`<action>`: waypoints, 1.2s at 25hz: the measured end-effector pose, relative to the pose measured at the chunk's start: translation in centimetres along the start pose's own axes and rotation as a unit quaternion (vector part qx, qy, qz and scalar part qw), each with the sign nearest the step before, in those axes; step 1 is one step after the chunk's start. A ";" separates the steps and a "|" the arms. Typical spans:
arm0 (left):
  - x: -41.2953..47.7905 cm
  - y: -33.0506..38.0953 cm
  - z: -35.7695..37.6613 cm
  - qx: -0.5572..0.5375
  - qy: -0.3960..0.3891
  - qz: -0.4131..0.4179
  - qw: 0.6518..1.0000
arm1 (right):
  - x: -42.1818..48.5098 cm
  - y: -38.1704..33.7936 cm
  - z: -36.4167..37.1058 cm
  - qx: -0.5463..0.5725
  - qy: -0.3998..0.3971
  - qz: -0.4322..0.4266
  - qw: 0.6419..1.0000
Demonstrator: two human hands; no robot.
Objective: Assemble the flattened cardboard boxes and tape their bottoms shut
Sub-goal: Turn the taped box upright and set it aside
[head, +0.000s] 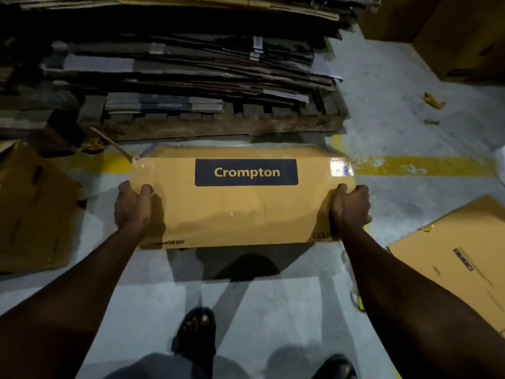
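Note:
A long brown cardboard box [235, 212] with a dark "Crompton" label faces up in front of me, held above the grey floor. Clear tape shines at its far right corner and along its far left edge. My left hand [132, 206] grips the box's left end, thumb on top. My right hand [349, 207] grips the right end the same way. A tall stack of flattened cardboard boxes [191, 77] lies on a wooden pallet just beyond the box.
Another brown box [32, 209] lies on the floor at the left, and one more [459, 255] at the right. More boxes [459, 36] stand at the back right. A yellow floor line [423, 166] runs across. My sandalled feet [195, 332] are below.

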State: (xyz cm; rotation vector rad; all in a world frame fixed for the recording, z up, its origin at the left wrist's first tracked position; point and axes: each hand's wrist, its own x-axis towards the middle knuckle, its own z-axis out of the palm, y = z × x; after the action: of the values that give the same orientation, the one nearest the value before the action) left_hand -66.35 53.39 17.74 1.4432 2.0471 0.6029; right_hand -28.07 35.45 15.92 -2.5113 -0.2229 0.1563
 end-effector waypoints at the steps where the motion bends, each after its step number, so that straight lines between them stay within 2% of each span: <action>1: 0.0 0.5 -0.4 -0.034 0.004 0.016 0.999 | 0.0 -0.2 -0.5 0.042 0.017 -0.010 0.999; 3: -0.7 0.4 -1.1 -0.077 -0.004 0.025 0.997 | -0.5 -0.3 -1.6 0.106 0.030 -0.023 0.994; 5: -1.9 -1.9 -1.4 -0.073 -0.048 0.003 0.996 | -1.4 0.9 -2.4 0.103 -0.011 0.015 0.994; 7: -2.9 -5.1 -1.6 -0.087 -0.111 -0.064 0.988 | -2.6 3.5 -3.1 0.105 -0.070 0.094 0.988; 9: -3.1 -7.9 -2.0 -0.157 -0.123 -0.141 0.970 | -3.6 5.7 -3.5 0.129 -0.054 0.126 0.982; 12: -3.7 -9.0 -3.6 -0.284 -0.097 -0.230 0.926 | -4.8 5.9 -5.0 0.072 0.017 0.033 0.997; 14: -4.5 -9.3 -4.6 -0.325 -0.058 -0.239 0.913 | -5.5 4.9 -5.9 -0.009 -0.007 -0.078 0.997; 16: -4.9 -9.4 -5.5 -0.266 -0.022 -0.206 0.941 | -6.4 3.9 -6.0 -0.114 -0.112 -0.194 0.968; 18: -4.8 -9.1 -6.0 -0.178 -0.003 -0.150 0.973 | -7.1 3.0 -5.6 -0.256 -0.215 -0.287 0.898; 20: -4.3 -8.2 -6.6 -0.146 0.011 -0.090 0.985 | -8.4 2.4 -5.5 -0.319 -0.239 -0.344 0.850; 23: -4.6 -5.6 -8.0 -0.078 -0.022 -0.001 0.997 | -10.9 2.7 -6.8 -0.297 -0.177 -0.436 0.831; 26: -6.2 -3.6 -8.5 0.024 -0.062 0.047 0.997 | -13.3 5.0 -8.1 -0.291 -0.194 -0.510 0.786; 27: -6.8 -3.4 -8.6 0.052 -0.068 0.054 0.995 | -14.1 5.4 -8.5 -0.290 -0.208 -0.505 0.786; 30: -8.2 -3.7 -8.5 0.107 -0.116 0.074 0.985 | -15.3 6.4 -9.3 -0.245 -0.233 -0.461 0.821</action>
State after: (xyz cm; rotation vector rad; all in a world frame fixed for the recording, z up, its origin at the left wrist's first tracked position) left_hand -72.43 44.04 23.22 1.7126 1.8779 0.2622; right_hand -40.74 22.05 20.60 -2.4724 -1.8273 0.3380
